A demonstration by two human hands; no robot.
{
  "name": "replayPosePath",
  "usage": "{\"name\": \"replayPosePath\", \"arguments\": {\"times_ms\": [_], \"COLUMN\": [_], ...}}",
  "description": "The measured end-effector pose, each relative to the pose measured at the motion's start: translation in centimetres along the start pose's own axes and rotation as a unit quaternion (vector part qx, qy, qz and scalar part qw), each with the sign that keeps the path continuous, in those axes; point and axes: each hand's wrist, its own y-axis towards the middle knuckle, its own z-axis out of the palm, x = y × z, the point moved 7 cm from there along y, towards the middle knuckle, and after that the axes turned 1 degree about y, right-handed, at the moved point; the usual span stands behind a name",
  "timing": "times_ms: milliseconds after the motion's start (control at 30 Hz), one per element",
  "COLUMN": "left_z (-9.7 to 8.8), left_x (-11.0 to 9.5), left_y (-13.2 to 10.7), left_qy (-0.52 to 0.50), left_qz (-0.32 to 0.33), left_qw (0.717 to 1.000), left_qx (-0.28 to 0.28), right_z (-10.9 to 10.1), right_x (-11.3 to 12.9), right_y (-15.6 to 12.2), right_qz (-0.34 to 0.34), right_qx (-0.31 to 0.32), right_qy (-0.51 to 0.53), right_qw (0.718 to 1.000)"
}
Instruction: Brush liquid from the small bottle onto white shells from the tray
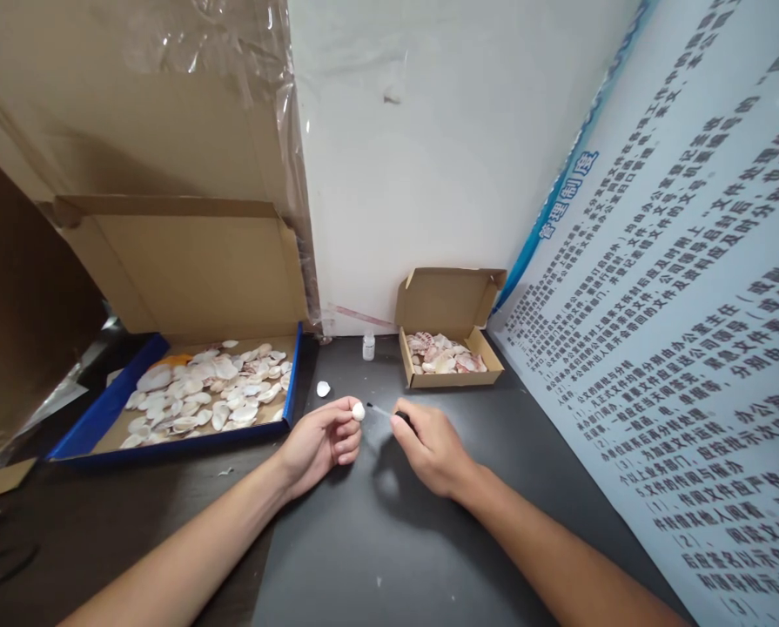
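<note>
beyond the left hand (320,440), a blue-edged tray (102,409) of white shells (199,396); beyond the right hand (432,448), a small bottle (368,346) and a cardboard box (454,379) of reddish shells (447,355).

On the table (363,540), a tray (105,405) of shells (199,392) lies at the left, a carton (458,378) of shells behind at the right, a bottle (368,346) between them. A loose shell (323,388) lies before the bottle, just behind the left hand (320,440).

We see a dark table (376,540). On it stand a wide blue-edged box (82,427) of white shells at the left, a small cardboard box (454,377) of reddish shells at the right, a small white bottle (368,346) between them, and one loose shell (323,388) nearer to us.
</note>
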Motion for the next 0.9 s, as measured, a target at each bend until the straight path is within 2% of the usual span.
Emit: {"name": "replayPosePath", "arguments": {"times_ms": [133, 267, 433, 567, 733, 800, 900], "left_z": [-0.1, -0.2, -0.1, -0.1, -0.1, 0.0, -0.1], "left_x": [0.1, -0.1, 0.0, -0.1, -0.6, -0.6, -0.5], "left_y": [0.0, 0.0, 0.0, 0.1, 0.1, 0.1, 0.2], "left_qy": [-0.005, 0.003, 0.0, 0.001, 0.0, -0.003, -0.002], "left_qz": [-0.004, 0.009, 0.004, 0.011, 0.028, 0.028, 0.026], "left_qw": [1.0, 1.0, 1.0, 1.0, 1.0, 1.0, 0.999], "left_qx": [0.003, 0.006, 0.0, 0.004, 0.005, 0.01, 0.02], "right_z": [0.3, -0.2, 0.6, 0.6, -0.5, -0.3, 0.1], "right_x": [0.5, -0.2, 0.4, -0.3, -0.5, -0.7, -1.8], "right_y": [0.0, 0.1, 0.1, 0.4, 0.7, 0.6, 0.5], "right_qz": [-0.03, 0.022, -0.038, -0.007, -0.016, -0.021, 0.007], "right_qx": [0.021, -0.013, 0.016, -0.002, -0.054, -0.057, -0.058], "right_qy": [0.013, -0.032, 0.029, 0.024, 0.106, 0.127, 0.181], "right_qw": [0.999, 0.999, 0.999, 1.0, 0.993, 0.99, 0.982]}}
